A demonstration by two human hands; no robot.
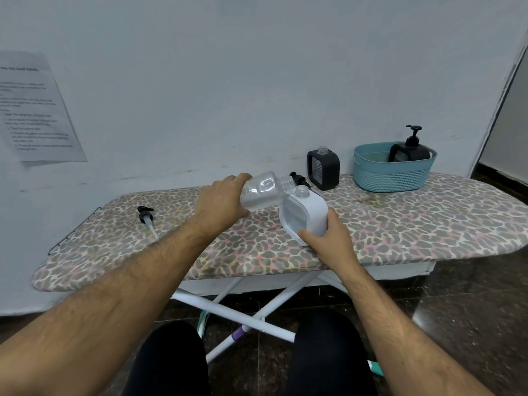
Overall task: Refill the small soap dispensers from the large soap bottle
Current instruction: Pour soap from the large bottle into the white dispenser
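My left hand (pixel 221 202) grips the large clear soap bottle (pixel 261 192), tipped on its side with its open neck pointing right, just above the mouth of the white soap dispenser (pixel 310 214). My right hand (pixel 328 234) holds that white dispenser at its lower right, tilted to the left on the ironing board (pixel 400 218). A black dispenser (pixel 324 168) stands uncapped behind them. Another black dispenser (pixel 411 151), pump fitted, sits in the teal basket (pixel 391 172). One loose pump (pixel 147 220) lies at the left, another black pump (pixel 298 178) behind the bottle neck.
The leopard-print board runs across the view against a pale wall, its front edge near my knees and its white crossed legs below. A printed sheet (pixel 34 110) hangs on the wall at the left. Dark tiled floor lies beneath.
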